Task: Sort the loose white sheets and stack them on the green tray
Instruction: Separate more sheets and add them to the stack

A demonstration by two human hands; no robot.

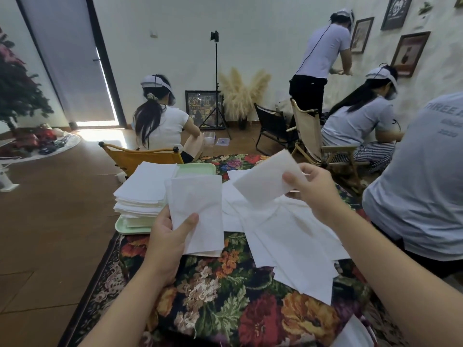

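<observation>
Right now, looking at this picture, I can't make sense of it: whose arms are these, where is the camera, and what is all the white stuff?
There is no machine here. The one picture comes from a camera worn on a person's head, looking forward and down, so the two bare arms are that person's own.

The left hand holds a few white sheets upright, thumb pinched on the front. The right hand pinches another single sheet, lifted above the surface.

Below lies a flowered cloth, with loose white sheets scattered on it. At the left a green tray carries a neat stack of sheets.

The other people in caps sit or stand behind, facing away.
</observation>
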